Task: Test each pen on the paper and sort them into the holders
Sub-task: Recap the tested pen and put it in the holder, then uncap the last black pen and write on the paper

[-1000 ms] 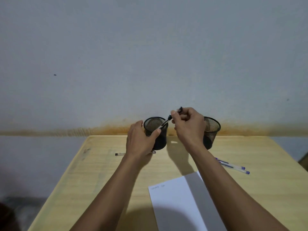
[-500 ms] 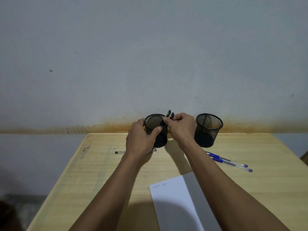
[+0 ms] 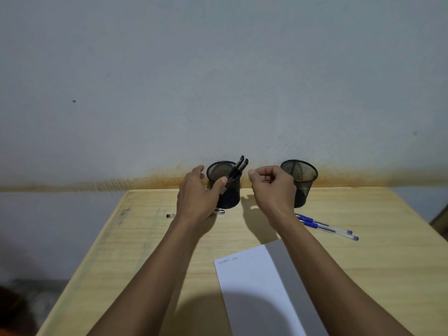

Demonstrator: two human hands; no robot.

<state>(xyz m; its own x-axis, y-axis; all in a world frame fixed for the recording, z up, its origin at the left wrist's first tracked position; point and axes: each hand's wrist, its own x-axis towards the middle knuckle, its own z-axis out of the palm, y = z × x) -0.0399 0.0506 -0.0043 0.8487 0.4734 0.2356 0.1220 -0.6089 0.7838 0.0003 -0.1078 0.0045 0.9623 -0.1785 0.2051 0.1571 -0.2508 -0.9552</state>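
Two black pens (image 3: 238, 169) stand in the left holder (image 3: 226, 190), long axes tilted, upper ends pointing up and right past the rim. The left hand (image 3: 197, 197) grips this holder, thumb across its front mesh just below the pens. The right hand (image 3: 272, 187) hovers just beside them, fingers (image 3: 265, 176) curled, touching nothing.

Our left hand (image 3: 197, 195) cupped the left mesh holder (image 3: 230, 200), thumb on its mesh wall. Two black pens (image 3: 238, 167) leaned inside it, their ends above the rim. Our right hand (image 3: 272, 187) hung between the holders, fingers (image 3: 255, 172) curled on nothing, partly covering the right mesh holder (image 3: 303, 175). Two blue pens (image 3: 324, 225) lay on the wooden surface (image 3: 145, 238), beyond the scribbled paper (image 3: 249, 287).
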